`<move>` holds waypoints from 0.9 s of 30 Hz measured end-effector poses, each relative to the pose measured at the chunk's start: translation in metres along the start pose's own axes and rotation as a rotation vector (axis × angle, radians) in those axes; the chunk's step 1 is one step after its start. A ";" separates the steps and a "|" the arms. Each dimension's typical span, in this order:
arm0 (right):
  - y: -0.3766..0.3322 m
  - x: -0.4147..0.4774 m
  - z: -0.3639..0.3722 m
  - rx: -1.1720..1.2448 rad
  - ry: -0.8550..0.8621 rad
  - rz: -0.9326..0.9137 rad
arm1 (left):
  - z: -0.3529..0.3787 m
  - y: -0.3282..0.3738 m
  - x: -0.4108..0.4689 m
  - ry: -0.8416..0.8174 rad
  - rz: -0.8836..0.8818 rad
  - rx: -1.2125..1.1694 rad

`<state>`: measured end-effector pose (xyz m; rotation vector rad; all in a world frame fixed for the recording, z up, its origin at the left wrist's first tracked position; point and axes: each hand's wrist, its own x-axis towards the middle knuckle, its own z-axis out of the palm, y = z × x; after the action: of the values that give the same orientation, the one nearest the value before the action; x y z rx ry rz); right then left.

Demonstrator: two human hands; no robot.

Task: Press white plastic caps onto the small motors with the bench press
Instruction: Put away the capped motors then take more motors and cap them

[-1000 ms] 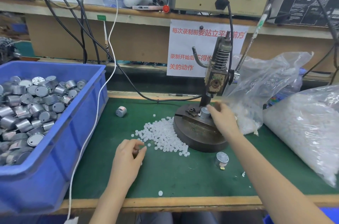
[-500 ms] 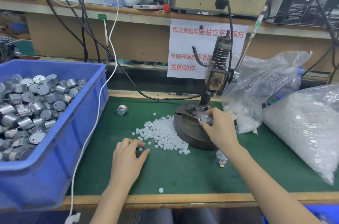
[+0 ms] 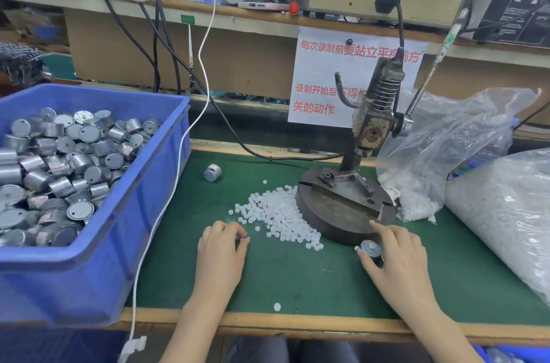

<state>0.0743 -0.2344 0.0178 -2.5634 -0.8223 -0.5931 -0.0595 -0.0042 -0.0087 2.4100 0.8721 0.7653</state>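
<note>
The bench press (image 3: 373, 127) stands on a round metal base (image 3: 336, 220), and its fixture holds no motor. My right hand (image 3: 398, 258) is on the green mat just in front of the base, its fingers curled round a small silver motor (image 3: 370, 248). A pile of white plastic caps (image 3: 279, 214) lies left of the base. At the pile's near edge, my left hand (image 3: 221, 249) pinches one white cap (image 3: 243, 239) between thumb and fingertips.
A blue bin (image 3: 148, 199) full of silver motors fills the left side. One loose motor (image 3: 212, 173) lies behind the caps, and a single cap (image 3: 277, 307) near the front edge. Clear plastic bags (image 3: 446, 154) of white parts crowd the right. A white cable (image 3: 166, 202) hangs past the bin.
My right hand lifted the motor off the press fixture and brought it down to the mat in front of the base. My left hand stayed by the cap pile.
</note>
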 end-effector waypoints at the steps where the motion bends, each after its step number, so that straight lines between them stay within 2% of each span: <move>1: -0.005 0.003 -0.001 0.008 0.024 -0.016 | 0.000 0.000 0.000 0.001 0.001 -0.003; 5: -0.052 0.025 0.002 0.119 0.045 -0.182 | 0.000 0.000 -0.001 -0.008 0.032 0.005; 10: -0.140 0.073 0.028 0.232 -0.213 -0.366 | -0.001 -0.001 -0.001 -0.015 0.073 -0.043; 12: -0.173 0.093 0.048 0.163 -0.265 -0.460 | -0.002 -0.001 -0.002 -0.033 0.086 -0.057; 17: -0.221 0.126 0.090 -0.236 -0.342 -0.795 | -0.003 0.000 -0.002 -0.079 0.100 -0.069; 24: -0.242 0.141 0.121 -0.421 -0.410 -0.768 | -0.008 0.003 -0.002 -0.109 0.093 -0.065; 27: -0.244 0.140 0.124 -0.355 -0.303 -0.740 | -0.007 0.001 0.000 -0.111 0.067 -0.086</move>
<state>0.0618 0.0718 0.0384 -2.6437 -1.9647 -0.5926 -0.0633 -0.0037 -0.0031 2.3909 0.7038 0.6721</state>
